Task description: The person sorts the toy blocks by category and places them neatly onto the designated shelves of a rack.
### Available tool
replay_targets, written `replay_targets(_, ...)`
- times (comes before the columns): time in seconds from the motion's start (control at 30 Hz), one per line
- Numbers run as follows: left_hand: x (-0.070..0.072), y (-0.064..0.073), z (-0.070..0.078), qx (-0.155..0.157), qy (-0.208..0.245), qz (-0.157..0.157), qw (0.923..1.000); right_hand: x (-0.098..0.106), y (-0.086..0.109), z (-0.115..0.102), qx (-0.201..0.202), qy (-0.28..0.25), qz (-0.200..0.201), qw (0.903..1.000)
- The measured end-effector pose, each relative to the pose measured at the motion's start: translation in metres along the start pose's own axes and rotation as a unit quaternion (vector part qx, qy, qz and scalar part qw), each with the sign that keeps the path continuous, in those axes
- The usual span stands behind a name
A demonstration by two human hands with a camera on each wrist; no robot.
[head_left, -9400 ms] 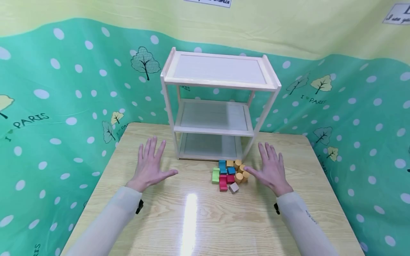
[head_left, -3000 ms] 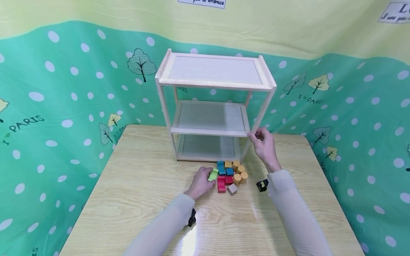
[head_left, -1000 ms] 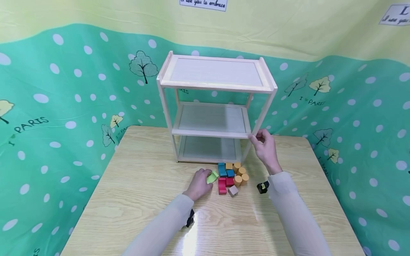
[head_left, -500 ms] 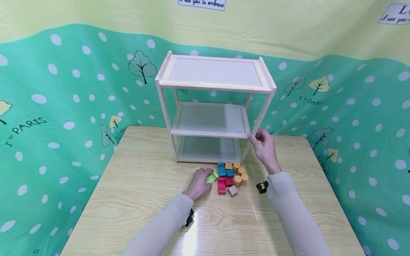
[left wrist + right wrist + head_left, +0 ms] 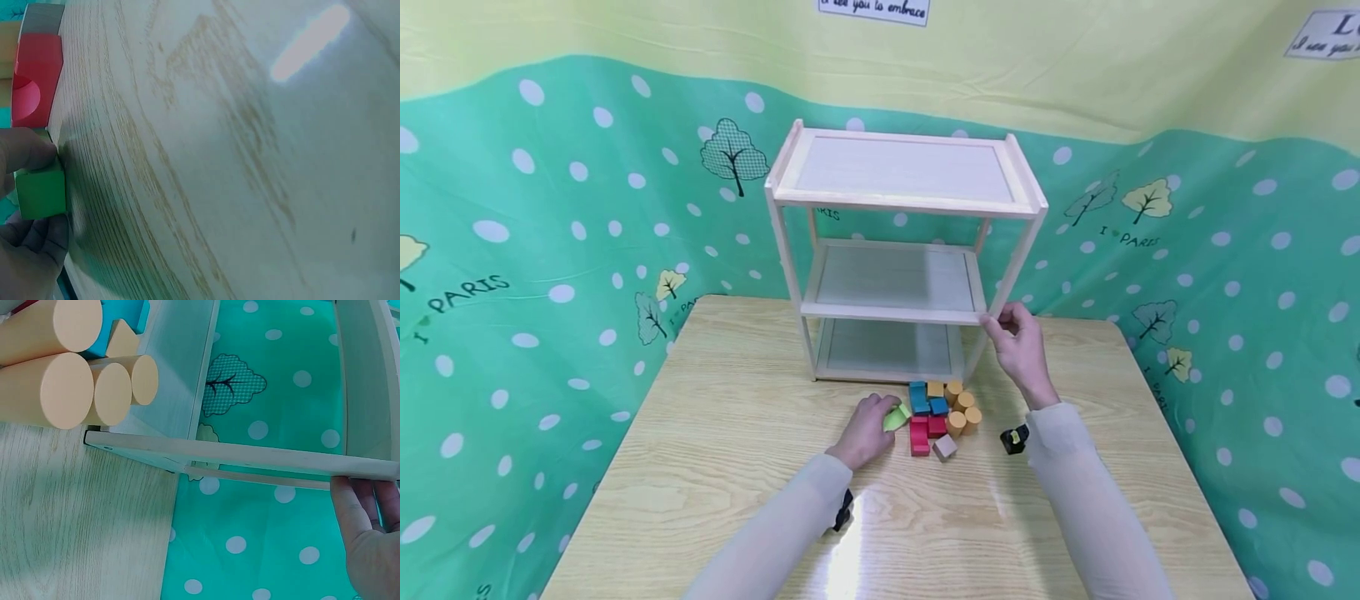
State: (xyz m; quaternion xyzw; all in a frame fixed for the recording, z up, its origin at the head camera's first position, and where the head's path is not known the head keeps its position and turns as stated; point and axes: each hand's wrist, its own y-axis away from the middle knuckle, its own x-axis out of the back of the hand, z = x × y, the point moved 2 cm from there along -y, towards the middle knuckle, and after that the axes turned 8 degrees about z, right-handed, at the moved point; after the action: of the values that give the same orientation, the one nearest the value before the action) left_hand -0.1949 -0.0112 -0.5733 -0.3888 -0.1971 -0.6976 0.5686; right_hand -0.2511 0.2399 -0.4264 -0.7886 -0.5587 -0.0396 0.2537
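My left hand pinches a light green block between thumb and fingers, low over the table at the left of a block cluster. In the left wrist view the green block shows a square end, close to a red block with a rounded cut-out. My right hand grips the right front post of a white wooden three-tier shelf, level with the middle board. The right wrist view has the thumb and fingers of that hand against the post.
Right of the green block lie a blue arched block, a small blue block, a dark red block, a grey-brown cube and several orange cylinders. They sit just in front of the shelf. A patterned green curtain surrounds the table.
Both hands were spread over the table at first. Since then the left took hold of the green block and tilted it slightly; the right grasped the shelf post. Little moves in the last second.
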Motion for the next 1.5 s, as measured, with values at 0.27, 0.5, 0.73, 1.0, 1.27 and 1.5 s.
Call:
replay_targets(0.27,0.001,0.002,0.002,0.000,0.007,-0.009,0.9999,0.002,0.000,0.001,0.000,0.007,0.003,1.0000)
replay_targets(0.5,0.004,0.006,0.005,-0.002,0.019,-0.018,0.9997,0.006,0.000,0.001,0.001,0.008,0.006,1.0000)
replay_targets(0.73,0.008,0.009,0.005,-0.018,0.026,-0.013,0.9994,0.007,-0.001,0.003,-0.004,0.001,0.005,1.0000)
replay_targets(1.0,0.022,0.012,0.008,-0.028,0.020,-0.020,0.9992,0.002,-0.001,0.001,-0.011,-0.010,-0.002,0.9999)
replay_targets(1.27,0.046,0.014,0.023,-0.045,0.028,-0.019,0.9984,-0.001,0.000,0.001,-0.006,-0.009,-0.003,0.9999)
replay_targets(1.5,0.063,0.014,0.037,-0.048,0.029,-0.033,0.9979,-0.001,0.000,0.003,-0.002,-0.011,0.002,0.9999)
